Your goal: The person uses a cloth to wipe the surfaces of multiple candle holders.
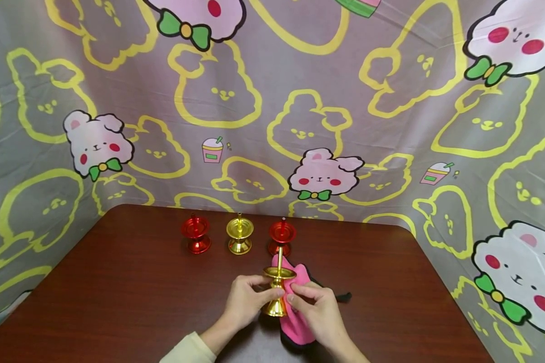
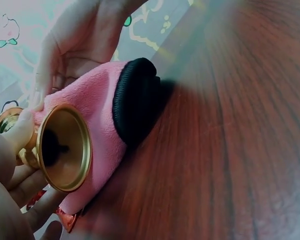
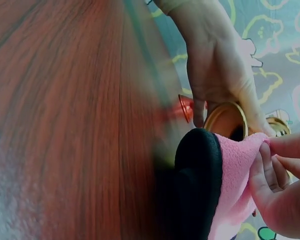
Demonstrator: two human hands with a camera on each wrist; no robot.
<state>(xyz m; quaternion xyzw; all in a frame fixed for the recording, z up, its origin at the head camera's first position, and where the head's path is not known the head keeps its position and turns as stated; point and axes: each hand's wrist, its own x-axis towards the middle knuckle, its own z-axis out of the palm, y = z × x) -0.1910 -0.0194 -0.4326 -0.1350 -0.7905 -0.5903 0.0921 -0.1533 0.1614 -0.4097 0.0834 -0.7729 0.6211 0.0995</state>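
Observation:
A shiny gold candle holder [image 1: 276, 306], with a round dish and a spike on top, is gripped around its narrow stem by my left hand [image 1: 247, 302]. Its hollow, flared base [image 2: 66, 149] faces the camera in the left wrist view. A pink plush cloth [image 1: 298, 327] with black edging hangs from my right hand [image 1: 320, 311], which pinches it between thumb and fingers beside the stem. In the right wrist view the cloth [image 3: 235, 180] covers part of the candle holder. Both hands are raised over the near part of the table.
Along the back of the dark brown wooden table [image 1: 131, 282] stand a red candle holder [image 1: 196, 234], a gold one [image 1: 239, 234] and another red one [image 1: 281, 233], which the held pieces partly overlap. Patterned fabric [image 1: 254, 101] hangs behind and at both sides.

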